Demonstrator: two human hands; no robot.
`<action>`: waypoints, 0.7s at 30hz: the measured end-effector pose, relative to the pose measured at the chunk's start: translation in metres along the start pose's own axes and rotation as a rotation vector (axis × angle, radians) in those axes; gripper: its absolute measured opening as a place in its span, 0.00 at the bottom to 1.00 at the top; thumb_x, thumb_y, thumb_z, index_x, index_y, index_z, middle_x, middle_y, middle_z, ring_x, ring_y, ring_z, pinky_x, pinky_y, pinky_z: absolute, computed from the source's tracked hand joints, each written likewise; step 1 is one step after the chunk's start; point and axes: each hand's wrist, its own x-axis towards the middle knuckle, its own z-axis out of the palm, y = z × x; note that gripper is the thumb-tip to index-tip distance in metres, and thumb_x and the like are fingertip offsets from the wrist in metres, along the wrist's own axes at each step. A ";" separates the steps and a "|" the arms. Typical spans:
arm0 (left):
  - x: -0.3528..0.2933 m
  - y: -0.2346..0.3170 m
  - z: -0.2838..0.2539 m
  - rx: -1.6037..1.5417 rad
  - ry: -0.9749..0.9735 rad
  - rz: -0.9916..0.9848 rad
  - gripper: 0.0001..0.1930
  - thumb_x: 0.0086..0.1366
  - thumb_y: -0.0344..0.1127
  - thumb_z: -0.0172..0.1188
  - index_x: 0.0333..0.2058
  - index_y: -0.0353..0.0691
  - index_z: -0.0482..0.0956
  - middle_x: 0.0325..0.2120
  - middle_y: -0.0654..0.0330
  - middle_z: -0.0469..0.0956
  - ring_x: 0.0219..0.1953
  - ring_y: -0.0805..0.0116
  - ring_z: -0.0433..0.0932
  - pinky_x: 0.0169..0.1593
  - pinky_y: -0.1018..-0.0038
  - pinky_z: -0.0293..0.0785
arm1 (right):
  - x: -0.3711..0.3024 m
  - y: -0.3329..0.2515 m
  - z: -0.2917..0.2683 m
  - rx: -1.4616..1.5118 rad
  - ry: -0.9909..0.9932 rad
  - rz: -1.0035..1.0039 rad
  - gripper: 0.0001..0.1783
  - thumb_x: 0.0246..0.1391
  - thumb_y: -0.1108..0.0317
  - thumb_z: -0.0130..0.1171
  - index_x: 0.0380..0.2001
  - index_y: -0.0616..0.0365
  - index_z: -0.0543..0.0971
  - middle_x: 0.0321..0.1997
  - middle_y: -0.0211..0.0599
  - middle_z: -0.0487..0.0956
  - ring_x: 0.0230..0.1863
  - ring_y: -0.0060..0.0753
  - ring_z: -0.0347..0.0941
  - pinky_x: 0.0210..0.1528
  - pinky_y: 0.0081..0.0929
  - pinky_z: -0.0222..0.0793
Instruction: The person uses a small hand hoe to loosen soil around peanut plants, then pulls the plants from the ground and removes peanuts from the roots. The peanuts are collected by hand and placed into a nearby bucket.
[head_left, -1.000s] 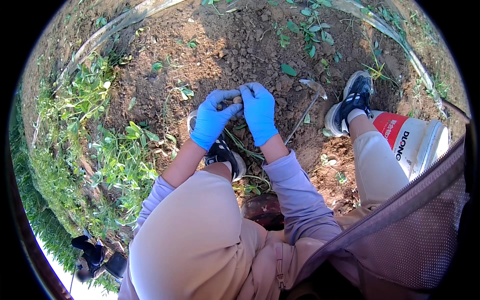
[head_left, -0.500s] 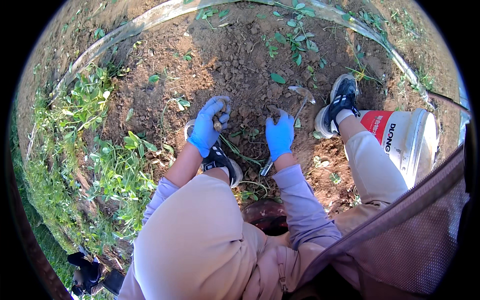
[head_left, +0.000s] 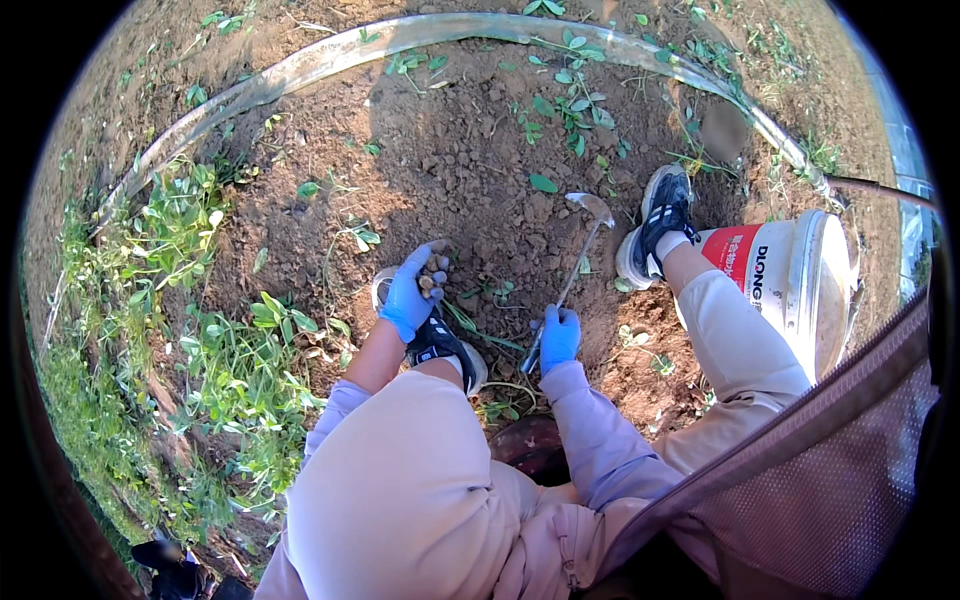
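My left hand, in a blue glove, is cupped around several soil-covered peanuts beside my left shoe. The pods show between the palm and the curled fingers. My right hand, gloved in blue too, grips the lower end of a small hand hoe. Its thin metal shaft slants up and away to the right, and the curved blade rests at the loose soil near my right shoe. Some pulled green stems lie on the ground between my hands.
A white and red bucket lies on its side right of my right leg. Leafy plants grow thickly on the left. A pale plastic strip arcs across the far soil. Another person shows at the lower left.
My right hand has closed on the hoe's handle, and the hoe has shifted. My left hand has turned and lowered slightly, bringing several peanuts into view.
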 end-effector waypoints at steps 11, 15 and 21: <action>-0.005 0.001 -0.007 -0.020 -0.095 -0.004 0.14 0.59 0.35 0.51 0.44 0.40 0.68 0.26 0.66 0.69 0.19 0.82 0.62 0.17 0.88 0.55 | 0.009 -0.084 0.089 -0.175 -0.178 -0.241 0.15 0.57 0.59 0.42 0.29 0.60 0.70 0.20 0.40 0.72 0.17 0.32 0.67 0.20 0.29 0.62; -0.006 0.001 -0.006 -0.043 -0.075 -0.013 0.13 0.58 0.33 0.51 0.43 0.40 0.69 0.25 0.64 0.69 0.17 0.82 0.61 0.16 0.88 0.55 | 0.078 -0.118 0.130 -0.583 -0.036 -0.380 0.15 0.55 0.60 0.44 0.31 0.64 0.70 0.28 0.52 0.74 0.30 0.49 0.71 0.30 0.40 0.67; -0.006 0.002 -0.010 -0.058 -0.065 -0.014 0.13 0.58 0.34 0.51 0.42 0.39 0.69 0.24 0.64 0.69 0.17 0.82 0.61 0.16 0.88 0.54 | 0.076 -0.126 0.144 -0.672 -0.192 -0.358 0.16 0.52 0.61 0.46 0.32 0.66 0.70 0.31 0.54 0.74 0.35 0.56 0.70 0.37 0.43 0.67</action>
